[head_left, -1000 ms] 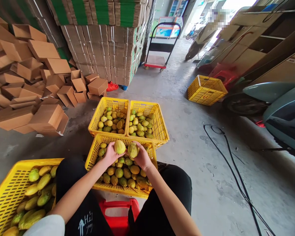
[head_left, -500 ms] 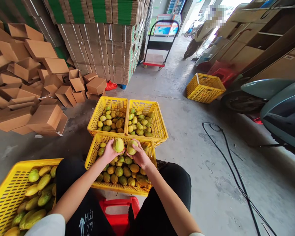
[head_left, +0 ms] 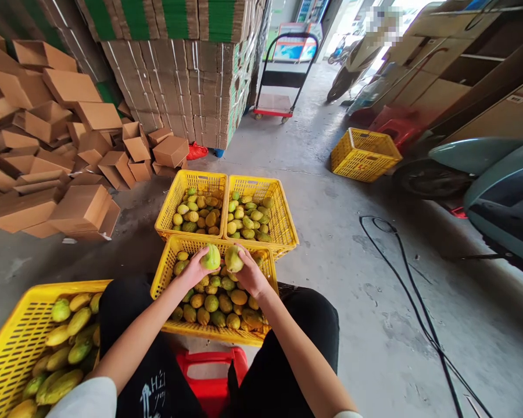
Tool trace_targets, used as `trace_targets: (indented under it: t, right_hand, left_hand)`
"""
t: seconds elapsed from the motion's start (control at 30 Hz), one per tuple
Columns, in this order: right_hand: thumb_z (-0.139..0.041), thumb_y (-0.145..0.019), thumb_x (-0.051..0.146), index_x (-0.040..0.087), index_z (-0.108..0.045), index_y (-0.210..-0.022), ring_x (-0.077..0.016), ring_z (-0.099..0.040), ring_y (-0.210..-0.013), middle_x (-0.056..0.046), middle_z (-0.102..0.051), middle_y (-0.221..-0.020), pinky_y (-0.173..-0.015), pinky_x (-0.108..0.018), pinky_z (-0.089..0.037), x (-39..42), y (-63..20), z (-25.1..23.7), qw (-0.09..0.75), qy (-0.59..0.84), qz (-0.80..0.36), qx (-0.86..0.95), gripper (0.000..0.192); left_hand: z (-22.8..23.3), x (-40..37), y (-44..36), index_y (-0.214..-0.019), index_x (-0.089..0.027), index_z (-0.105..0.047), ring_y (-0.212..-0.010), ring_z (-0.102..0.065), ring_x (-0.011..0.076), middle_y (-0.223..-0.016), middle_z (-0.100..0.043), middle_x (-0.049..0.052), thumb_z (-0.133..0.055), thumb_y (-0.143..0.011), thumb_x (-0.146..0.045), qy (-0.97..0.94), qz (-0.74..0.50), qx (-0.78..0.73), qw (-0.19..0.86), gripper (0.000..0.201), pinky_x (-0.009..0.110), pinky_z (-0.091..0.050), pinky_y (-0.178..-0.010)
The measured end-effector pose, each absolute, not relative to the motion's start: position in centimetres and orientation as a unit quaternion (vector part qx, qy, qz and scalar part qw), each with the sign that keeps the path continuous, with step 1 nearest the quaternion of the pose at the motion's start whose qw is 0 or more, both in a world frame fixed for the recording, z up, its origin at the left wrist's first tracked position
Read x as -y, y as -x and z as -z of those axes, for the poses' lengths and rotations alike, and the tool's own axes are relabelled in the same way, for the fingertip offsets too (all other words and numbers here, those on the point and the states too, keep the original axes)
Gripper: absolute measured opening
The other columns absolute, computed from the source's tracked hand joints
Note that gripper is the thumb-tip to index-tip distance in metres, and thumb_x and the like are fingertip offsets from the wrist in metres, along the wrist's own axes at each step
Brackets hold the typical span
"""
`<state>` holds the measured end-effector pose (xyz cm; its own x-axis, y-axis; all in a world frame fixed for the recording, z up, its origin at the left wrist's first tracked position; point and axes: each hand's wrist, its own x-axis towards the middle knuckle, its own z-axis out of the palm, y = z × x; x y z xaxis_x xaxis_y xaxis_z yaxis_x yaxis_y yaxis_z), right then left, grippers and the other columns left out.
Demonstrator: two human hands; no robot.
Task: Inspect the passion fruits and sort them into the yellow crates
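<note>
From the head view, your left hand (head_left: pixel 195 268) curls partway closed around a green-yellow fruit (head_left: pixel 210 257); your right hand (head_left: pixel 250 274) grips a paler fruit (head_left: pixel 233 259), fingers bent about it. Both fruits sit side by side above the near yellow crate (head_left: pixel 209 335), which holds more fruit. Two fruit-filled crates (head_left: pixel 286 223) stand just beyond it, and a crate of longer fruit (head_left: pixel 6 342) stands by your left leg.

daylight from doorway (head_left: pixel 353 30), blown out | interior dimmer | floor (head_left: pixel 296 145) sheen | edges stretched
</note>
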<state>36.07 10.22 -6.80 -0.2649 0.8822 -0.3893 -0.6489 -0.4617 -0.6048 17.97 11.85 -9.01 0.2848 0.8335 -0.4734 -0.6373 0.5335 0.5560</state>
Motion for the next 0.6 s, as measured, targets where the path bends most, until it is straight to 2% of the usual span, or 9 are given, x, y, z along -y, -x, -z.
trace_targets:
  t: [0.2,0.3,0.43,0.53,0.6]
  right_hand:
    - [-0.072,-0.071,0.031,0.027,-0.055,-0.094,-0.0146,-0.058,-0.078,0.003,-0.059,-0.09,-0.067,-0.028,-0.052,-9.8,-35.7,7.0,0.467,0.365,-0.788,0.165,0.029]
    - [-0.064,-0.071,0.028,0.026,-0.055,-0.096,-0.0152,-0.058,-0.077,0.002,-0.06,-0.09,-0.064,-0.028,-0.052,-10.1,-35.9,7.0,0.48,0.35,-0.791,0.145,0.027]
    - [-0.055,-0.068,0.021,0.026,-0.056,-0.108,-0.0161,-0.061,-0.084,0.0,-0.063,-0.103,-0.066,-0.026,-0.052,-10.5,-36.5,6.6,0.487,0.325,-0.792,0.174,0.041]
    - [-0.057,-0.073,0.024,0.026,-0.054,-0.118,-0.0161,-0.063,-0.087,-0.002,-0.064,-0.109,-0.069,-0.025,-0.054,-10.7,-36.7,6.3,0.467,0.339,-0.786,0.22,0.045]
    - [-0.057,-0.08,0.032,0.024,-0.054,-0.117,-0.0147,-0.064,-0.079,-0.004,-0.066,-0.102,-0.062,-0.023,-0.054,-10.7,-36.7,6.6,0.428,0.368,-0.797,0.213,0.037]
  left_hand:
    - [8.9,-11.6,-18.0,-0.092,-0.013,-0.059,-0.063,-0.064,0.0173,-0.081,-0.067,0.009,-0.064,-0.078,-0.036,-0.159,-0.446,-0.395,0.787,0.028,0.029,-0.054,-0.057]
    - [8.1,-11.6,-17.9,-0.098,-0.013,-0.059,-0.068,-0.065,0.0195,-0.083,-0.067,0.01,-0.058,-0.08,-0.037,-0.136,-0.458,-0.37,0.797,0.031,0.032,-0.055,-0.06]
    - [7.6,-11.7,-17.7,-0.101,-0.014,-0.056,-0.079,-0.067,0.0226,-0.089,-0.068,0.01,-0.048,-0.079,-0.028,-0.119,-0.495,-0.339,0.791,0.027,0.038,-0.056,-0.068]
    - [7.7,-11.9,-17.6,-0.098,-0.012,-0.055,-0.077,-0.067,0.0212,-0.086,-0.067,0.01,-0.047,-0.082,-0.028,-0.141,-0.492,-0.354,0.783,0.024,0.032,-0.055,-0.062]
    - [8.0,-11.8,-17.7,-0.1,-0.012,-0.054,-0.072,-0.067,0.0199,-0.085,-0.067,0.009,-0.051,-0.083,-0.031,-0.181,-0.469,-0.366,0.783,0.025,0.026,-0.052,-0.053]
